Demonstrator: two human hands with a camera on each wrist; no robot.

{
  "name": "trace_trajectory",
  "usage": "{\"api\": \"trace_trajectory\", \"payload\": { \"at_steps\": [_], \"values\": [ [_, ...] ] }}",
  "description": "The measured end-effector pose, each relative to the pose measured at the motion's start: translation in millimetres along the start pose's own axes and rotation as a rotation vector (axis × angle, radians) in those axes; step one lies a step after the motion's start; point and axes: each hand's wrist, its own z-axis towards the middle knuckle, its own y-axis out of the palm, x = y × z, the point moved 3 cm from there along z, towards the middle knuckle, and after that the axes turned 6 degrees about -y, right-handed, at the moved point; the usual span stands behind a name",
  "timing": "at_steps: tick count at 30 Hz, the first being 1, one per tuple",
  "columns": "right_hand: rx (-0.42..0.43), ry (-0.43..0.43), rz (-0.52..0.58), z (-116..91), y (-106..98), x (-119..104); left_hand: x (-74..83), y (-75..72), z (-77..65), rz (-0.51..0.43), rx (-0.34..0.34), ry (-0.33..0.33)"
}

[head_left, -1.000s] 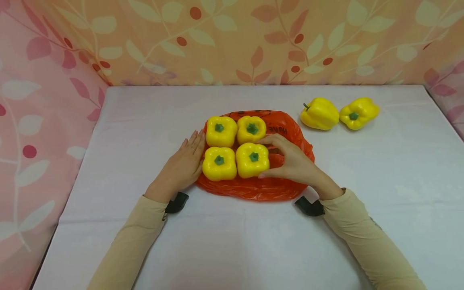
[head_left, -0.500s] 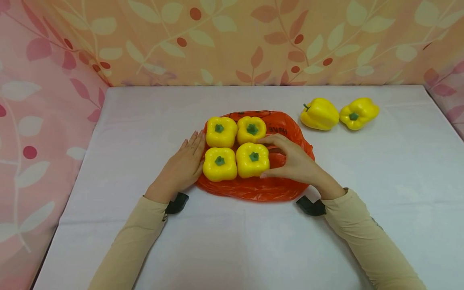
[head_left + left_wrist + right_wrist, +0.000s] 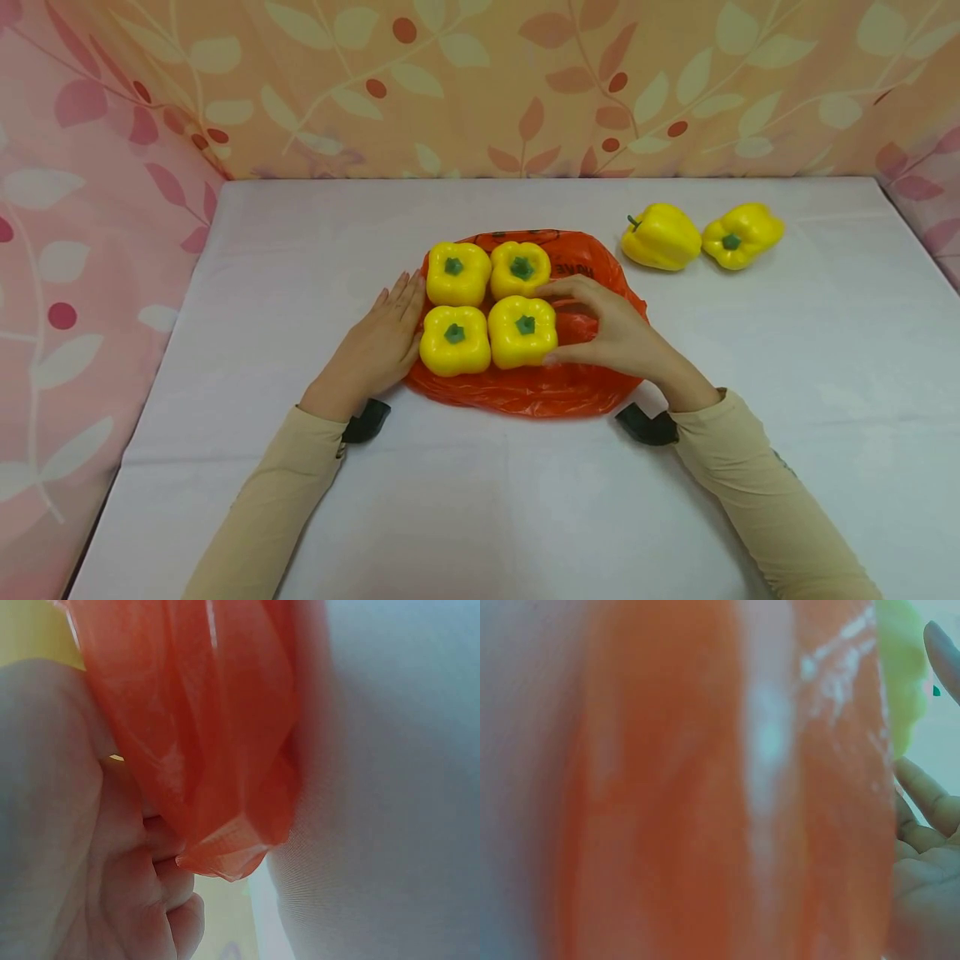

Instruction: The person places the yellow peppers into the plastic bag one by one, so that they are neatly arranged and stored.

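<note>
I have a crumpled, glossy red plastic bag [image 3: 525,396] with black lettering toward its far right side. Four yellow bell peppers stand upright in a tight two-by-two block on the bag's left half, green stems up: far-left pepper [image 3: 458,279], far-right pepper [image 3: 517,283], near-left pepper [image 3: 454,348], near-right pepper [image 3: 523,342]. From here I can't quite tell whether they sit atop the plastic or inside its folds.
</note>
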Motion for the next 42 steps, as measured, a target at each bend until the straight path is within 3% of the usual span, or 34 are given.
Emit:
{"api": "trace_trajectory", "payload": {
  "at_steps": [20, 30, 38, 42],
  "values": [
    [0.092, 0.021, -0.013, -7, -33, 0, 0.0, -0.3, -0.2, -0.005, 0.007, 0.010],
    [0.154, -0.036, -0.097, -11, -60, 0, -0.5, -0.6, -0.1, -0.004, 0.004, 0.006],
    [0.213, 0.098, -0.064, -14, -75, 5, -0.1, -0.7, 0.1, -0.008, 0.000, 0.005],
    [0.251, 0.122, -0.056, -14, -82, 9, -0.5, -0.1, -0.2, -0.008, 0.005, 0.011]
  ]
}}
